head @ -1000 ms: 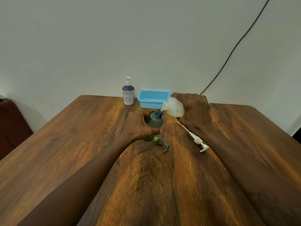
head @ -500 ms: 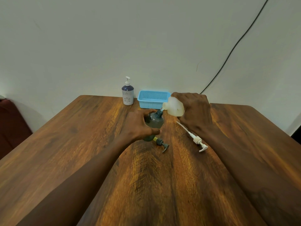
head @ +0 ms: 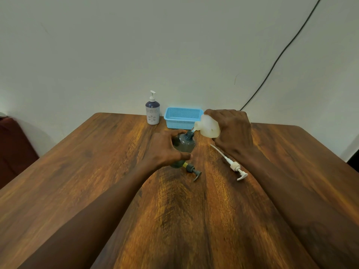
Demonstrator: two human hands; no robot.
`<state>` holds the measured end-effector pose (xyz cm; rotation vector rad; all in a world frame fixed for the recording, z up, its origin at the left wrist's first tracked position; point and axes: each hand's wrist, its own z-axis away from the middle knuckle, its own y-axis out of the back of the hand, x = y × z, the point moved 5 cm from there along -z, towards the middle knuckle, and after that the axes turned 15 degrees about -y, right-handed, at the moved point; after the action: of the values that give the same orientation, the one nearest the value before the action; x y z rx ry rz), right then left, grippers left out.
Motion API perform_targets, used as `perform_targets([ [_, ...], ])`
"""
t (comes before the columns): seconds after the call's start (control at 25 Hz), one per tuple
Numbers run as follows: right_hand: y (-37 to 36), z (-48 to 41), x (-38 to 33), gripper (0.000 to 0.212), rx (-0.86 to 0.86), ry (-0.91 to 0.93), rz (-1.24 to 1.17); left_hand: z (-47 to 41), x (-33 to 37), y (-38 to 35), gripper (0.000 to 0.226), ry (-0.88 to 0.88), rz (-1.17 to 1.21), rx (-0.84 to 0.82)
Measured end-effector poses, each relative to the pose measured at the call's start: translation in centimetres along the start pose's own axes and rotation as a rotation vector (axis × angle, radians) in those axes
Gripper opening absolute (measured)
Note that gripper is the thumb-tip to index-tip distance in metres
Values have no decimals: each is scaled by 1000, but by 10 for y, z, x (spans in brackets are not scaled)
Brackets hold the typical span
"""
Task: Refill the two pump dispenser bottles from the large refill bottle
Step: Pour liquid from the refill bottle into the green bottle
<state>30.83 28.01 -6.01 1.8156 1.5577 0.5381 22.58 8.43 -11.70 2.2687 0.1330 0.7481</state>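
The translucent white plastic refill bottle (head: pixel 208 127) is hanging tipped over above the middle of the table, its narrow mouth pointing down and left, right at the open neck of the smoky grey-green plastic dispenser bottle (head: pixel 184 144). The right hand (head: pixel 233 131) is gripping the refill bottle round its body, fingers wrapped over the top. Its walls look thin and soft, so a hard squeeze would probably be sending liquid out in a gush; a grip low on the body, with the wrist setting the tilt, seems the safer hold. How full it is cannot be told.

The left hand (head: pixel 165 150) is clasping the dispenser bottle round its belly, thumb at the front, steadying it upright on the wood. Smooth, light and narrow at the neck, it would likely be tipping or sliding without that hold, and any drips would be making it slippery.

Just in front of it a dark pump head (head: pixel 193 170) is lying on its side, and to the right a white pump with a long dip tube (head: pixel 236 166) is lying near the right wrist. At the far edge of the brown wooden table (head: pixel 97 171) a white-and-navy pump dispenser (head: pixel 152 110) is standing capped, just beside a light blue plastic mesh basket (head: pixel 182 117).
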Motion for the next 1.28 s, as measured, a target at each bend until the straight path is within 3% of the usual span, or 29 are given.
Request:
perform_targets([
  [1.28,3,1,3,69,20,16,-18,3,2,-3,89,-3,-27,-17],
])
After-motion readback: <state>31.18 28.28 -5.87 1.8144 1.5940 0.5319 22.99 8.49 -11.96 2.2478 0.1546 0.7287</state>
